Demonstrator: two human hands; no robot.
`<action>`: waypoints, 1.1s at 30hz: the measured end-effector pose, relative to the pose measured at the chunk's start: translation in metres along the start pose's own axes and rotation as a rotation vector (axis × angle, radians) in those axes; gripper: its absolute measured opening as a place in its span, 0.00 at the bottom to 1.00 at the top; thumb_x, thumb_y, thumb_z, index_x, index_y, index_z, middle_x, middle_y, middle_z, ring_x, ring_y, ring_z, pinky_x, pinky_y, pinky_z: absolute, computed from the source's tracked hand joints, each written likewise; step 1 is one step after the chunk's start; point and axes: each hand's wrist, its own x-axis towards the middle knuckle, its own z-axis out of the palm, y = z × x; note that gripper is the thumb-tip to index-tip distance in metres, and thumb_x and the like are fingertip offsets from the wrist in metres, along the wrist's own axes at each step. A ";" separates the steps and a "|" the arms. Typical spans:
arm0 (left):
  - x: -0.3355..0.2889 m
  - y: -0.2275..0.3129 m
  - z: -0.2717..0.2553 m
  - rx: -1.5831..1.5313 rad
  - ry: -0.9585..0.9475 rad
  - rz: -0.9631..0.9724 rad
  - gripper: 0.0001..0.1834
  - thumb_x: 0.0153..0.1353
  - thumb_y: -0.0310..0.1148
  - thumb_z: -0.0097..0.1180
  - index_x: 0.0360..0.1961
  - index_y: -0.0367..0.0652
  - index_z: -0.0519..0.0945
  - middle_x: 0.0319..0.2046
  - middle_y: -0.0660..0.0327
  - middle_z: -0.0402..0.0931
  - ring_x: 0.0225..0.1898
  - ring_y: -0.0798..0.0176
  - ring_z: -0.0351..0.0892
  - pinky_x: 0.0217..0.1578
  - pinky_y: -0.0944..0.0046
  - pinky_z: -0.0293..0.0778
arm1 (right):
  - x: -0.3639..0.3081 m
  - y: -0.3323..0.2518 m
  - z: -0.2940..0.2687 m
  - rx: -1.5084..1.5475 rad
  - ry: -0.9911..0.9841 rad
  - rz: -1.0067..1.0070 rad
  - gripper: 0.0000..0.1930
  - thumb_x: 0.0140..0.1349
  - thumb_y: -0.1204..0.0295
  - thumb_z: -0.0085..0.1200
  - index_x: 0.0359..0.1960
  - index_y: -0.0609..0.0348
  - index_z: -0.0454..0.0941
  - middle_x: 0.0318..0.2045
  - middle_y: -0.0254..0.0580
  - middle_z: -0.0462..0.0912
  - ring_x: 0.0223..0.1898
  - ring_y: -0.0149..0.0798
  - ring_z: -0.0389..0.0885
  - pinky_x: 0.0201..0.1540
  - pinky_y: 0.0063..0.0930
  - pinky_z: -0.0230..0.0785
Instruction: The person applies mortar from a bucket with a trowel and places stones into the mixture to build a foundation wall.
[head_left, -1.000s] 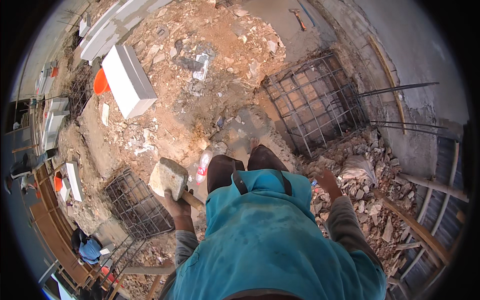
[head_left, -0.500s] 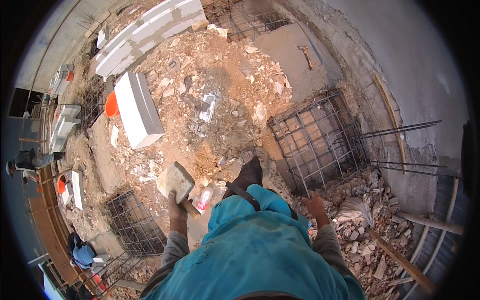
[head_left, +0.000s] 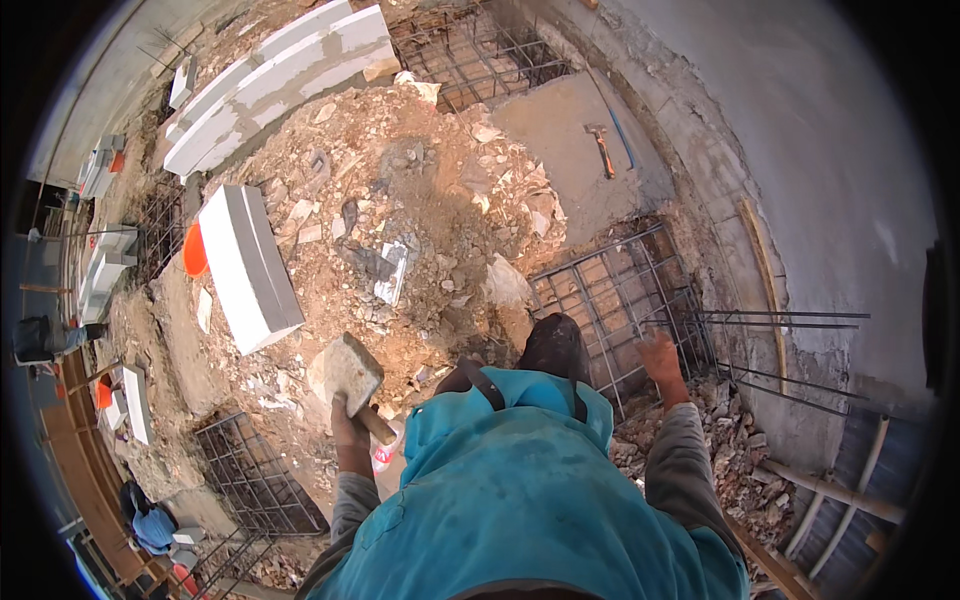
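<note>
A wooden-handled tool is gripped by the left hand; the right hand is held near a rebar grid. A hammer is laid on concrete.

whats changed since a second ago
The person has moved forward: the bottle, earlier in plain view, is now partly hidden beside the blue-green shirt. The right hand now appears against the rebar grid, not the rubble. Nothing was grasped or released; the left hand still holds the wooden-handled tool.

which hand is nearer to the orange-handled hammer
Right. In view, the right hand is below and slightly right of the hammer; the left hand, gripping a wooden-handled tool, is lower and well left.
</note>
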 end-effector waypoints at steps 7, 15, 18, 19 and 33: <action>0.090 0.042 0.132 0.026 -0.142 0.172 0.40 0.54 0.56 0.62 0.62 0.44 0.66 0.54 0.57 0.73 0.54 0.52 0.73 0.50 0.49 0.70 | 0.143 -0.002 -0.033 -0.334 -0.324 0.041 0.32 0.60 0.54 0.57 0.60 0.65 0.69 0.57 0.63 0.72 0.60 0.60 0.69 0.62 0.47 0.63; 0.240 0.067 0.453 0.093 -0.117 0.370 0.49 0.48 0.55 0.69 0.65 0.38 0.61 0.56 0.55 0.71 0.57 0.54 0.73 0.56 0.53 0.71 | 0.548 0.021 -0.227 -0.440 -0.391 0.008 0.28 0.61 0.56 0.56 0.55 0.66 0.72 0.52 0.61 0.75 0.54 0.57 0.75 0.56 0.47 0.67; 0.291 0.032 0.607 -0.056 -0.090 0.230 0.55 0.44 0.56 0.71 0.68 0.40 0.57 0.60 0.55 0.68 0.60 0.53 0.70 0.59 0.51 0.69 | 0.707 0.027 -0.185 -0.363 -0.232 -0.052 0.23 0.61 0.59 0.57 0.50 0.67 0.74 0.47 0.59 0.78 0.48 0.55 0.78 0.51 0.44 0.70; 0.304 0.017 0.638 -0.102 -0.137 0.148 0.53 0.45 0.54 0.71 0.66 0.38 0.59 0.58 0.57 0.70 0.59 0.53 0.71 0.57 0.52 0.70 | 0.731 -0.010 -0.154 -0.186 -0.292 -0.077 0.20 0.62 0.61 0.57 0.47 0.67 0.75 0.44 0.58 0.79 0.46 0.54 0.79 0.49 0.41 0.71; 0.335 0.085 0.951 -0.152 -0.458 -0.111 0.41 0.52 0.46 0.66 0.61 0.32 0.66 0.52 0.52 0.75 0.52 0.58 0.76 0.54 0.59 0.71 | 0.765 -0.343 -0.236 0.486 -1.051 -0.490 0.26 0.59 0.64 0.63 0.58 0.55 0.72 0.55 0.45 0.77 0.57 0.44 0.75 0.57 0.39 0.68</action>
